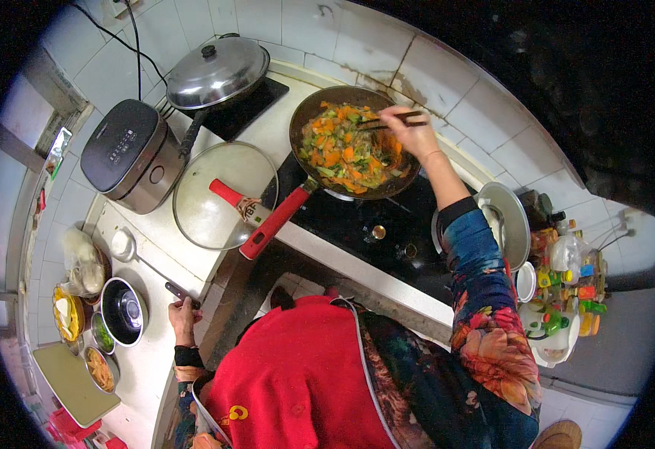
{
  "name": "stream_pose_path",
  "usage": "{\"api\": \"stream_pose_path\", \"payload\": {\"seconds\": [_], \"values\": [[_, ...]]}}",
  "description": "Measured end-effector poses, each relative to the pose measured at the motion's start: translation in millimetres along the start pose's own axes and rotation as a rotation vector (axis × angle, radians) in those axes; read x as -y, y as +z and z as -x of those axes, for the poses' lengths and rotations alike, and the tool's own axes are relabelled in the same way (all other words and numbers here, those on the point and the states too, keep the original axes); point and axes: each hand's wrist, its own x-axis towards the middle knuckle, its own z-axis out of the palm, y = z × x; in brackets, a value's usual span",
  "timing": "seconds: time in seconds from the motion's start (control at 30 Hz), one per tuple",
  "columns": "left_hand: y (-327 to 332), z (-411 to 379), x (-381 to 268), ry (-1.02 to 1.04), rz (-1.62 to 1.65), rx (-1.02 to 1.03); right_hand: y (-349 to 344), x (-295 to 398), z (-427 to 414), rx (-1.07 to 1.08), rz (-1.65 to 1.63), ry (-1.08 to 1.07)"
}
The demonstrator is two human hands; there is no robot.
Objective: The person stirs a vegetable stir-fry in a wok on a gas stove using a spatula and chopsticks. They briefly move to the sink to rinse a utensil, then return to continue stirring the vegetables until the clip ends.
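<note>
My right hand (414, 134) holds a pair of dark chopsticks (371, 124), their tips down among the food in the frying pan (296, 126). The pan holds a mix of orange carrot pieces, green vegetable pieces and translucent strands (355, 151). It rests on the black glass gas hob (355, 224), its red handle (277, 221) pointing towards me. At the left counter my left hand (183, 322) has its fingers closed around the dark handle end of a metal ladle (150, 265). The ladle's bowl lies on the white counter.
A glass lid (204, 207) lies left of the pan, by a rice cooker (131, 151) and a covered wok (215, 73). Left are a dark-lined bowl (122, 311), small food bowls (100, 367) and a cutting board (72, 381). Right stand a metal pot (510, 219) and several bottles (563, 280).
</note>
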Motion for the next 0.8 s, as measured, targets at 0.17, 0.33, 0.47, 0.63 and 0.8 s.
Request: {"api": "stream_pose_path", "payload": {"seconds": [0.17, 0.33, 0.47, 0.63, 0.8], "values": [[-3, 12, -5, 0.072, -0.33, -0.062, -66, -19, -1, -0.097, -0.141, 0.46], [24, 46, -72, 0.469, -0.473, -0.03, -46, -49, 29, -0.082, -0.203, 0.747], [89, 100, -158, 0.923, -0.252, 0.195, 9, -62, 40, -0.169, -0.636, 0.807], [146, 137, -210, 1.117, -0.616, 0.381, 42, -25, 28, -0.361, -0.759, 0.876], [166, 129, -207, 1.187, -0.785, 0.273, 45, -12, -12, -0.454, -0.794, 0.659]]}}
